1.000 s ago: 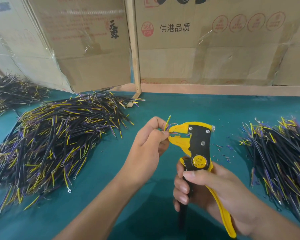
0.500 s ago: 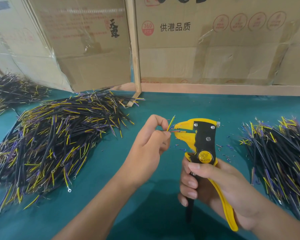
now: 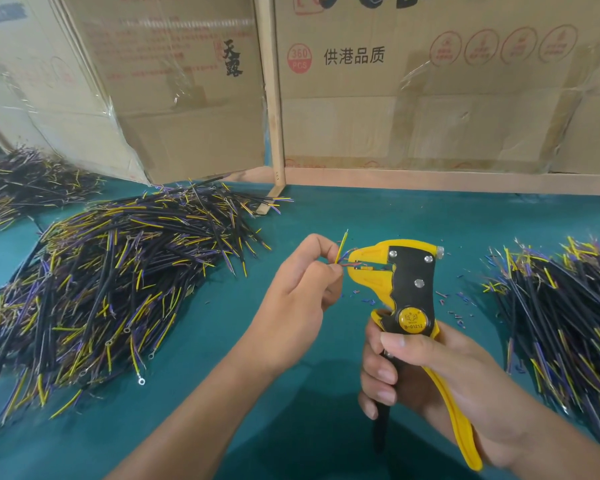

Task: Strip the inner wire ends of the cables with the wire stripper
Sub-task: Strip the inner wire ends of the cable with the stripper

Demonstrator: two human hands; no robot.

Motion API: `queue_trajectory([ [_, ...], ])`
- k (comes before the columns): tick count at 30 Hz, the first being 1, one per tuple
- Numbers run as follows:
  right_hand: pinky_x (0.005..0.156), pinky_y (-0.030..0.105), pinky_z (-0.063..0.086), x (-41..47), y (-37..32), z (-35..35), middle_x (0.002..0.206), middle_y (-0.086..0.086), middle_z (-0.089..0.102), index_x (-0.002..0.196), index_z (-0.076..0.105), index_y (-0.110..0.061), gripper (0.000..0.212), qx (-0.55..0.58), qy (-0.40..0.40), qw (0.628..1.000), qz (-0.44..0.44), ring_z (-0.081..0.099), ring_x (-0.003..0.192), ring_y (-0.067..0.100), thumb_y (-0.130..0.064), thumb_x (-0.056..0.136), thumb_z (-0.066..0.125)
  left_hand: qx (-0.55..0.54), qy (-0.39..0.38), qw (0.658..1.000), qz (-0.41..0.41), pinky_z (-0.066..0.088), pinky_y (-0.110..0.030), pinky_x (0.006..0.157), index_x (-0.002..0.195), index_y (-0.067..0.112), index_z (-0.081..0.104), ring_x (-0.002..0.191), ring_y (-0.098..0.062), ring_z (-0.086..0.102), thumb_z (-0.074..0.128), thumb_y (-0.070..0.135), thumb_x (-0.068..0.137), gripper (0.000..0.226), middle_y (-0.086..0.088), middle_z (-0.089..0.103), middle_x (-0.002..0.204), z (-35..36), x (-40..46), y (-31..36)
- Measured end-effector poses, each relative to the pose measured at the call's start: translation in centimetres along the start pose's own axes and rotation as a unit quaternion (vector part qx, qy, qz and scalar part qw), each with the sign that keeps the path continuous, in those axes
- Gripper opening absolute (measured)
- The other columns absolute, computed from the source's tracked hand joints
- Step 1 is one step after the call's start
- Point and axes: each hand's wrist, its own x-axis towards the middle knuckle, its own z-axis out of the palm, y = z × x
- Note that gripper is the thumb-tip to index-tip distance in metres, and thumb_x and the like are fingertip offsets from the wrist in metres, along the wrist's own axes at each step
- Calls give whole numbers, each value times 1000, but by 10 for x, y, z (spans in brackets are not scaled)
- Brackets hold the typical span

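Past a heap of black cables [image 3: 111, 285] on the teal worktop [image 3: 326, 216], the left hand [image 3: 302, 289] pinches a cable's thin yellow and purple wire ends [image 3: 342, 252] at the nose of the yellow-and-black wire stripper [image 3: 407, 289], gripped by the right hand [image 3: 440, 375].

I am looking at a small workshop bench set up for hand assembly. A teal mat [image 3: 201, 403] covers the table, heaped with big piles of cut cables [image 3: 111, 292], more of them on the right [image 3: 568, 323]. Taped cardboard cartons [image 3: 430, 84] printed with Chinese text stand behind as a wall, fixed to a bare wooden frame [image 3: 271, 98].
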Motion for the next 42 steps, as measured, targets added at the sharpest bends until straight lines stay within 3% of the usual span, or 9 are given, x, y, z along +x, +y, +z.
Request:
queue_trajectory([
  [8,60,45,48,1,-1,1,66,14,41,79,55,-5,28,-5,9,1000,13,44,57,27,-23,78,75,12,2,1000,-2,24,-12,46,84,5,38,49,-5,24,39,16,84,11,12,29,56,0,0,1],
  [17,53,44,45,1,-2,5,60,13,36,71,58,-5,50,2,54,998,39,39,49,25,-44,65,89,8,0,1000,-7,24,-13,45,80,14,42,50,-4,26,43,18,83,5,14,32,56,0,1,-1],
  [23,53,43,44,1,-4,5,60,13,34,71,57,-5,39,18,59,998,34,38,48,24,-38,75,78,-32,-20,999,-7,24,-12,45,79,23,47,49,-5,25,42,17,90,14,10,29,59,-1,-1,-1],
  [26,52,43,43,-1,-6,6,61,12,34,72,57,-5,35,30,59,997,36,37,48,24,-35,75,75,-44,-41,998,-10,25,-12,45,85,19,45,49,-4,25,40,18,92,9,12,32,60,-3,-1,-1],
  [32,55,42,45,-2,-10,4,63,13,36,76,60,-5,41,26,31,998,42,40,52,25,-36,72,85,13,-32,999,10,26,-13,48,88,18,45,52,-5,26,40,22,94,9,15,36,59,-5,-1,-3],
  [35,56,41,46,-2,-10,4,64,13,37,76,60,-5,35,22,40,998,40,40,52,26,-34,75,79,44,-35,998,20,25,-17,49,90,20,43,54,-7,26,38,24,96,9,13,34,61,-6,-1,-5],
  [39,56,41,46,-1,-8,3,63,13,37,76,61,-4,42,13,43,998,40,41,53,26,-38,70,86,149,-47,986,53,26,-36,51,92,24,40,59,-20,27,34,29,97,9,-1,34,62,-6,-3,-5],
  [42,55,42,46,-1,-6,3,63,13,37,75,60,-4,47,11,44,998,42,41,52,26,-40,66,89,161,-46,984,62,26,-37,52,93,25,39,60,-20,27,33,30,97,9,1,34,62,-5,-4,-5],
])
